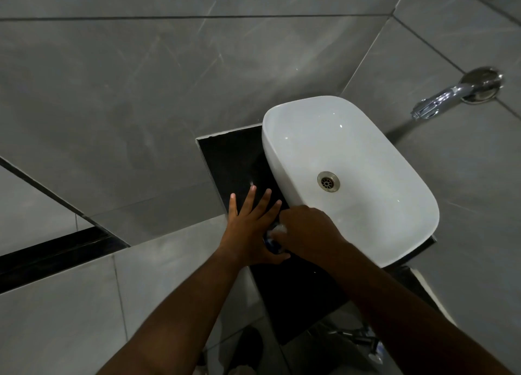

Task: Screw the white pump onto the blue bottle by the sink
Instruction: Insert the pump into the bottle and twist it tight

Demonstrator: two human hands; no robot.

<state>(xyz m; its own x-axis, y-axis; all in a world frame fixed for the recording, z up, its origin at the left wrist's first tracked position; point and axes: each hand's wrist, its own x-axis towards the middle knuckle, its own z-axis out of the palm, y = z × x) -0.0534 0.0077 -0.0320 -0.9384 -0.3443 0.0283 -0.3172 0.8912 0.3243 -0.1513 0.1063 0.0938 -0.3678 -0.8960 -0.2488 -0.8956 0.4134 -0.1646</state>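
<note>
Beside the sink (349,138), on the dark counter (234,160), the blue bottle (273,244) stood between my 2 hands. My right hand (306,231) curled over the white pump (279,229) at its neck; my left hand (251,228) lay flat-fingered against its side. I judged the screwing underway, its tightness hidden.

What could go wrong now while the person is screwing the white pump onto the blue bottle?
1. The left hand has straight fingers, only its thumb against the blue bottle, so the bottle may turn or tip.
2. The right hand hides most of the white pump; crooked threading could go unnoticed.
3. The bottle stands on the narrow black counter and might fall.
</note>
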